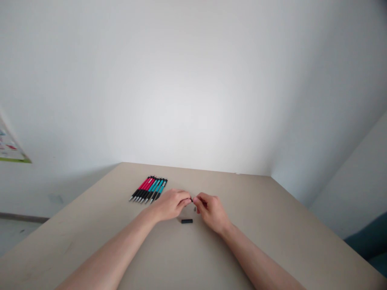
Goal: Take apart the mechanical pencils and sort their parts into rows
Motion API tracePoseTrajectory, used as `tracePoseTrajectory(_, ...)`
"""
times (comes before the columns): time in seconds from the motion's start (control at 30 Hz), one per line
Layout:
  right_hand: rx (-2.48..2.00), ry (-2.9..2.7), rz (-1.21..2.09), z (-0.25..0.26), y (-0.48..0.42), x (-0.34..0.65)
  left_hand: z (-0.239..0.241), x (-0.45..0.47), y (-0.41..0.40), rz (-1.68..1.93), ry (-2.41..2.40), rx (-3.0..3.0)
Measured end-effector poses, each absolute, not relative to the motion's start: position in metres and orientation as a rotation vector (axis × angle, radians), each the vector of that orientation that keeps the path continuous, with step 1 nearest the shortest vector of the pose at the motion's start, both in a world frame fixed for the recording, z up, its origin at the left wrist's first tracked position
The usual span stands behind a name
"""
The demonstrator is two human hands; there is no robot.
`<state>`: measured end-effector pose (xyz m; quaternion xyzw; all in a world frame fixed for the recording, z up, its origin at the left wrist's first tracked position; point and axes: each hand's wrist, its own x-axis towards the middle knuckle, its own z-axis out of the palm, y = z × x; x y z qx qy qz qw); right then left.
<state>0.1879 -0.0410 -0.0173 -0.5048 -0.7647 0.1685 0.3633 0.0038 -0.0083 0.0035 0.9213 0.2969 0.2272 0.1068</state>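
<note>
My left hand (173, 204) and my right hand (213, 210) meet above the middle of the table, fingertips pinched and nearly touching. Between them shows a small dark pen part (191, 199), gripped from both sides and mostly covered by fingers. A small grey pen tip (195, 208) shows just under my right fingers; whether it is held or lies on the table I cannot tell. Nearer to me, a short black tube like a pen grip (186, 221) lies sideways on the table. Left of my left hand, several pens (148, 189) with red or teal barrels lie side by side.
The beige table (260, 225) runs back to a pale wall (193, 88). A small white scrap (237, 173) is at the table's far edge. A poster (11, 147) hangs at far left, and something dark teal (370, 237) stands beyond the right edge.
</note>
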Motion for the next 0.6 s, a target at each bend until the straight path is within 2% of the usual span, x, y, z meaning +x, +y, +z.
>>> tracePoseTrajectory(0.3, -1.336, -1.974, 0.228, -0.0213, -0.0375, 0.1902, -0.0043, 0.0041, -0.0038, 0.769, 0.958, 2.656)
tracePoseTrajectory(0.6, -1.343, -1.992, 0.185, -0.0185, -0.0393, 0.1898, -0.0041, 0.001, -0.0028, 0.79, 0.993, 2.749)
